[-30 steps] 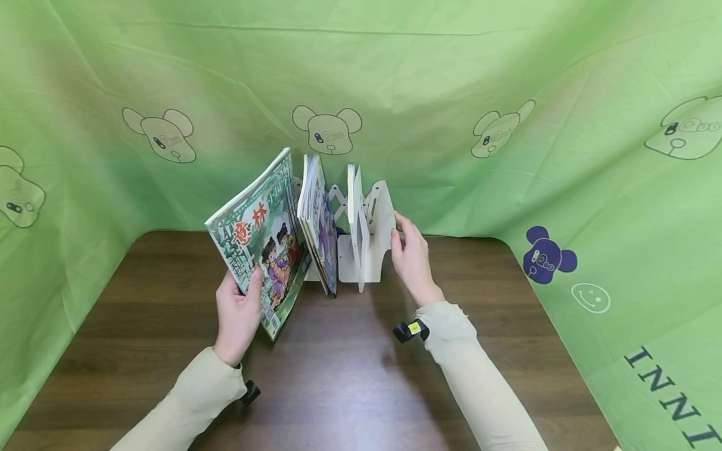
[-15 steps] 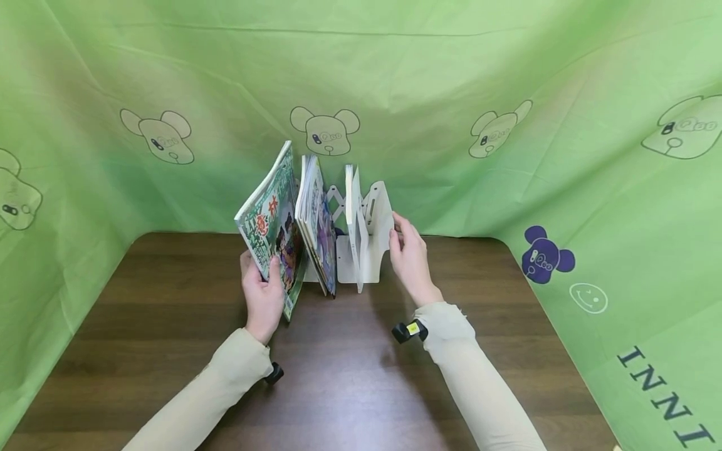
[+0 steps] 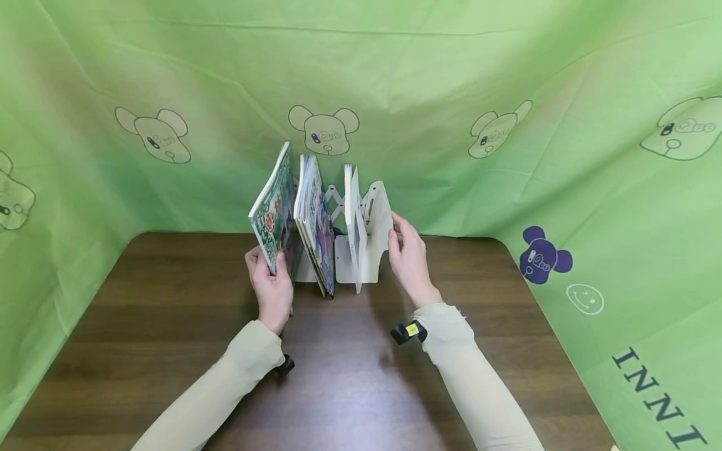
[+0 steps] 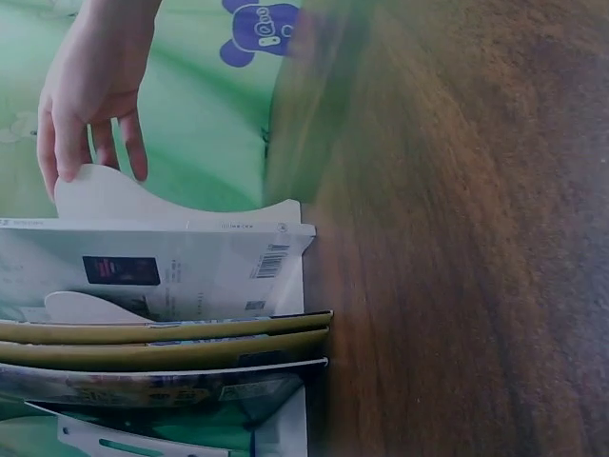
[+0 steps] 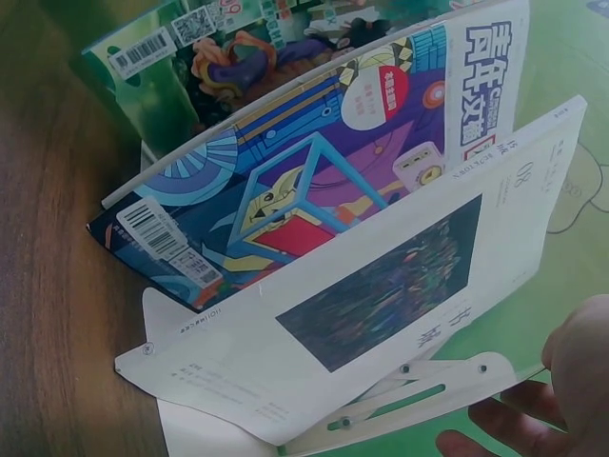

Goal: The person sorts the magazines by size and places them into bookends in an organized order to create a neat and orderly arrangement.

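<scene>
My left hand (image 3: 272, 294) grips a green-covered magazine (image 3: 271, 216) by its near lower edge, thumb on the front cover and fingers behind. The magazine stands nearly upright at the left side of a white expandable book rack (image 3: 385, 213). My right hand (image 3: 410, 260) pinches the edge of the rack's right end panel, as the right wrist view shows with its fingers (image 5: 519, 419) at that panel. Between the hands, several magazines (image 3: 316, 225) stand in one section. A white book (image 5: 409, 295) with a dark picture stands in the section to their right.
The rack stands on a brown wooden table (image 3: 350, 376), near its back edge. A green cloth (image 3: 429, 75) printed with bear heads hangs behind and at both sides. A black wrist camera (image 3: 408, 332) sits on the right sleeve.
My left hand has moved right with the green magazine, bringing it closer to the other magazines and turning it more edge-on. My right hand has stayed on the rack's end panel.
</scene>
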The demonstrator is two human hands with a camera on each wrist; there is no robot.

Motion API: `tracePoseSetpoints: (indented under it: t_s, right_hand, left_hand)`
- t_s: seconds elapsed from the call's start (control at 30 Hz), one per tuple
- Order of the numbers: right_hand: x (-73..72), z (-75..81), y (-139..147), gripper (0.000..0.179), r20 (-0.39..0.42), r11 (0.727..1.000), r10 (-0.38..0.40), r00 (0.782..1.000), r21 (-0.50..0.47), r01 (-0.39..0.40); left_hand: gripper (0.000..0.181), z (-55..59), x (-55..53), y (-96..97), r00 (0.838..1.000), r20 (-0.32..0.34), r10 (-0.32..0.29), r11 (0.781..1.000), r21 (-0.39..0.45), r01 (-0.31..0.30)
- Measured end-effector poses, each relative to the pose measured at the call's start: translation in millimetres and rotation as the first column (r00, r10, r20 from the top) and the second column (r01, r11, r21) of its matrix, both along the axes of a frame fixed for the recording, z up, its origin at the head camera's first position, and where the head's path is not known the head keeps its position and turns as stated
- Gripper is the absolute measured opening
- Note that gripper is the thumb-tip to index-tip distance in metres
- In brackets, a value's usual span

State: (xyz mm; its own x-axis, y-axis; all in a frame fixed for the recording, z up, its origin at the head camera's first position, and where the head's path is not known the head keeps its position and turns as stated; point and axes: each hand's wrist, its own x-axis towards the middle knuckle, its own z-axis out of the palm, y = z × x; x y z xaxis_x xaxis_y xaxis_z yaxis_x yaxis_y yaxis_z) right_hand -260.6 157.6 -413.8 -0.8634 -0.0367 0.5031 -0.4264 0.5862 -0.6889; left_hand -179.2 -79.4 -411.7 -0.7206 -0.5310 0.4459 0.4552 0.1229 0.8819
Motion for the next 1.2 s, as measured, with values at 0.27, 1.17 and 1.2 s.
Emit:
tracePoseSetpoints:
  t_s: [0.27, 1.17, 1.2]
  right_hand:
    - [1.2, 1.4, 1, 0.04, -0.005, 1.0, -0.003, 1.0, -0.002, 0.003]
    - [-1.1, 1.3, -4, 0.041, 0.009, 1.0, 0.017, 1.0, -0.001, -0.017]
    - [-0.9, 1.2, -3, 0.042, 0.013, 1.0, 0.013, 1.0, 0.005, -0.013]
  left_hand:
    - [0.026, -4.5, -6.6, 3.2, 1.0, -0.013, 0.011, 1.0, 0.023, -0.011]
    - [0.038, -45.6, -36.1, -10.4, 0.999, 0.008, 0.045, 0.998, -0.055, -0.044]
    - [0.044, -44.4, -36.2, -10.1, 0.999, 0.014, 0.042, 0.998, -0.056, -0.042]
